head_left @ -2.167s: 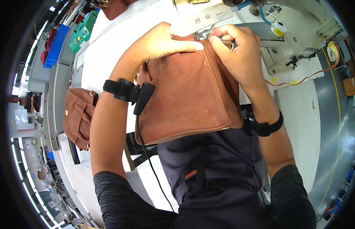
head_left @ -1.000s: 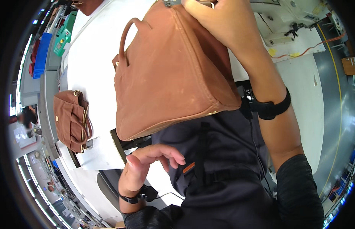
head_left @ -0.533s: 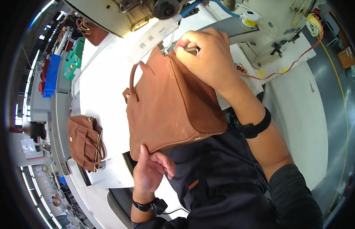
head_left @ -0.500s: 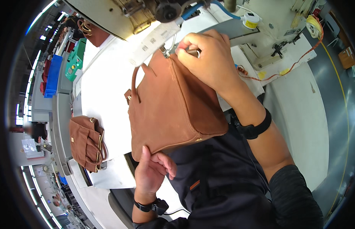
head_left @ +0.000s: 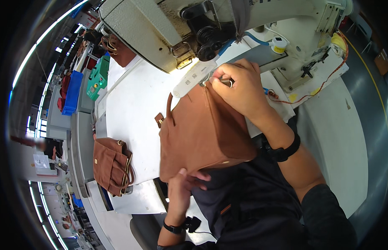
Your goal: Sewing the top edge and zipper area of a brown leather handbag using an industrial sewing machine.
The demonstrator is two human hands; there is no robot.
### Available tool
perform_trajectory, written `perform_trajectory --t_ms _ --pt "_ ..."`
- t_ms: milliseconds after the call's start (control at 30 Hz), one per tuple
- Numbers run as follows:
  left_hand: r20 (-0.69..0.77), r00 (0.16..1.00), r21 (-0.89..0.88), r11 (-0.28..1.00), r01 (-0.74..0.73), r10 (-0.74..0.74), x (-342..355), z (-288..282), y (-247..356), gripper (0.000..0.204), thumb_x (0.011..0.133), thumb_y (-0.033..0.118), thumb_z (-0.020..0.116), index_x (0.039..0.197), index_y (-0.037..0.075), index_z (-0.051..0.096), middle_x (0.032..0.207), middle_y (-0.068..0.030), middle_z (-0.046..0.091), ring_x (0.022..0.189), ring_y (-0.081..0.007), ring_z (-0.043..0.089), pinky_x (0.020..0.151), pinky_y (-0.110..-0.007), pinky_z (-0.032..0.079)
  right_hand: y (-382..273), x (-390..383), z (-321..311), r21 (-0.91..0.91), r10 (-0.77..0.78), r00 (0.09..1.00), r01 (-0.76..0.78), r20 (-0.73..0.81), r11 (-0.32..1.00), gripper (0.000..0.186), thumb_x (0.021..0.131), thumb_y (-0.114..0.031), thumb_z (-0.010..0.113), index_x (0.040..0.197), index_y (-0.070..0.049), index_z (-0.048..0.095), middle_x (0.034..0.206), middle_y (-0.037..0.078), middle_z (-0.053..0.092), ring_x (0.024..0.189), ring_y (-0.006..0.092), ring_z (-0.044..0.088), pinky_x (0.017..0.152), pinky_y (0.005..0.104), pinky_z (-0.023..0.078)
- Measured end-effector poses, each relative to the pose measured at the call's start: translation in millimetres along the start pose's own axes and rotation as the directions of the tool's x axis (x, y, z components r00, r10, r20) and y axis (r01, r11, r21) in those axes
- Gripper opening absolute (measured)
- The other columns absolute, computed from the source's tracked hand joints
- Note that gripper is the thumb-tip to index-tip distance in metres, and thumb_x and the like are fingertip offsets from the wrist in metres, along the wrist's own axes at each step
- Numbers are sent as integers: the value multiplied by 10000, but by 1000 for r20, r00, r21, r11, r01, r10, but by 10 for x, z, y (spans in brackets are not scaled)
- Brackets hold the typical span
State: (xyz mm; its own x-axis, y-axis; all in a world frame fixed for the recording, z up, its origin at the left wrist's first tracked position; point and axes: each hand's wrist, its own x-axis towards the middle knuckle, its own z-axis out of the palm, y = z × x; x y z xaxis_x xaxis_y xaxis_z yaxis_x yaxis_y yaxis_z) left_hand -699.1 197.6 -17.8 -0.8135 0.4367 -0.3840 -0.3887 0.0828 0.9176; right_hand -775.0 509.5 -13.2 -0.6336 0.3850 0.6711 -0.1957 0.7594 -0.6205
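Judged by the attached handle (head_left: 169, 110), the brown bag (head_left: 198, 133) at the centre seems largely made up, but its top corner is not yet freed from the sewing machine (head_left: 139, 33) at 12 o'clock. Near that corner it is pinched by the right hand (head_left: 240, 86) at 1 o'clock, while the left hand (head_left: 180, 191) is held loosely, fingers apart, against the lower edge at 7 o'clock. Whether the corner is finished cannot be told.

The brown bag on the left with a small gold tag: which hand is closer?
Left: the left hand is to the right of the tagged bag, at the lower edge of the held bag; the right hand is farther, at its top.
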Motion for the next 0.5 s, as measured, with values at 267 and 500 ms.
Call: perform_trajectory --t_ms 267,500 --pt "-227 808 808 568 -155 544 1037 -740 911 411 1111 278 495 1348 -34 622 1251 -93 676 1119 -155 624 948 -320 493 -267 -591 160 302 259 966 -245 -9 921 173 945 -228 720 982 -59 719 846 57 715 868 216 623 852 389 473" --pt "461 539 851 -179 -493 705 969 476 715 573 847 100 791 1390 55 611 1432 -137 611 1388 -359 524 1184 -507 363 -182 -615 234 722 447 799 -578 404 380 238 1035 -233 641 1053 -8 719 839 -16 682 742 48 579 659 237 474"
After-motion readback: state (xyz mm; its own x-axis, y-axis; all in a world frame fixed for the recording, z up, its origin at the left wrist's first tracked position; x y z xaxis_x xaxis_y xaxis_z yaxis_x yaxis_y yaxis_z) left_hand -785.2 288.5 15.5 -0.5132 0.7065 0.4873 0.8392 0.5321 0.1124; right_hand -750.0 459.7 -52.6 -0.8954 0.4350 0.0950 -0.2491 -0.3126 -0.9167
